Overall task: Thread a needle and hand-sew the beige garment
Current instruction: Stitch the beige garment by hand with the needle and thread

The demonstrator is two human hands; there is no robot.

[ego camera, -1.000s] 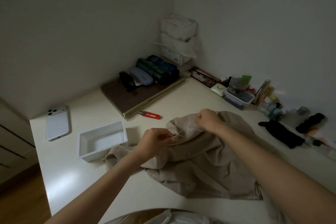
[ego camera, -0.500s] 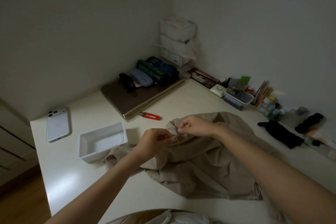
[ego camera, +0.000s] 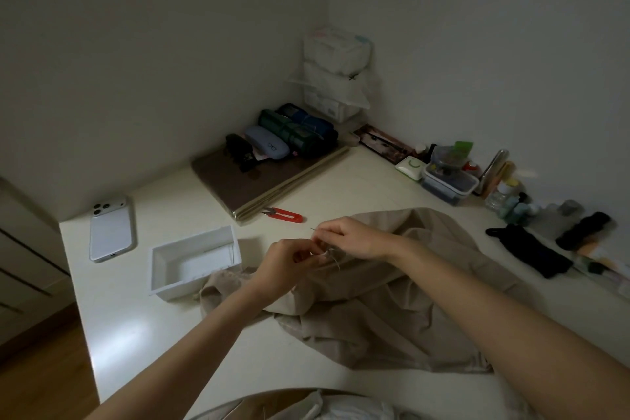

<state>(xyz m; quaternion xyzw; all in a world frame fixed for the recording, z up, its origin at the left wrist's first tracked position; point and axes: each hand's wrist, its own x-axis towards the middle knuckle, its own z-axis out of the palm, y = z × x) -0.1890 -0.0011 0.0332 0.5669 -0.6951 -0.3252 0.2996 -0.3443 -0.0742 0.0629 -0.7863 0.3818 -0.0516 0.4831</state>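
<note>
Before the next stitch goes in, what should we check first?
1. The needle is pinched in the right hand grip: ok.
2. The left hand pinches a fold of the beige garment: ok.
3. The needle tip is clear of the left fingers: ok.
4. The thread passes through the needle's eye: cannot tell, too small.
5. The thread is free of knots: cannot tell.
6. The red snips lie nearby, apart from the cloth: ok.

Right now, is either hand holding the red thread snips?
No, the red thread snips lie on the table by the brown board; the right hand pinches the needle, the left hand grips the beige garment.
</note>
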